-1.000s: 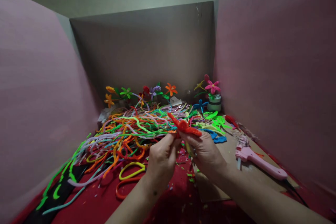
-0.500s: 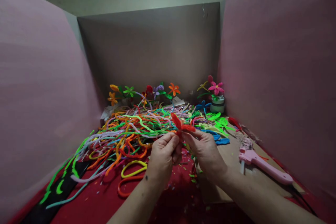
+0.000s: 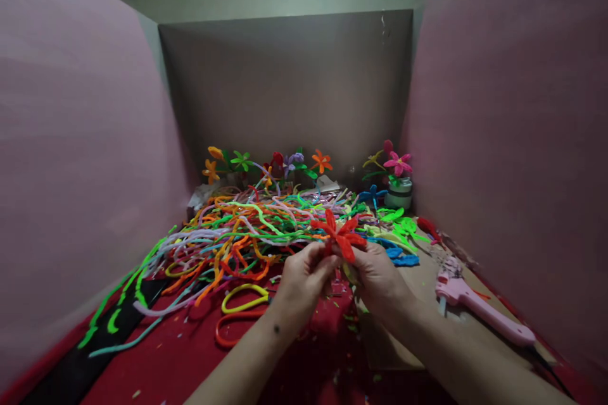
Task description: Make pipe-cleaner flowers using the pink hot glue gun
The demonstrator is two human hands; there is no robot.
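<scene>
A red pipe-cleaner flower (image 3: pixel 338 234) with several looped petals is held up between both hands, over the near edge of a pile of pipe cleaners (image 3: pixel 256 221). My left hand (image 3: pixel 306 275) pinches it from the lower left, thumb and fingers closed. From the right, my right hand (image 3: pixel 380 272) grips it below the petals; its fingertips are partly hidden by the flower. Just left of my left wrist lie yellow scissor-like handles (image 3: pixel 244 299) and a red loop handle (image 3: pixel 228 332) on the red cloth (image 3: pixel 180 354).
A pink glue gun (image 3: pixel 479 307) rests on a cardboard sheet (image 3: pixel 403 345) at right. Finished flowers (image 3: pixel 322 161) stand along the back, and a small pot (image 3: pixel 398 193) holds a pink flower. Blue petals (image 3: pixel 403 259) lie beyond my right hand. Pink panels (image 3: pixel 513 107) enclose both sides.
The red flower has turned so more of its petals spread toward me. Both hands have shifted slightly around it, and the whole view has moved a little.
</scene>
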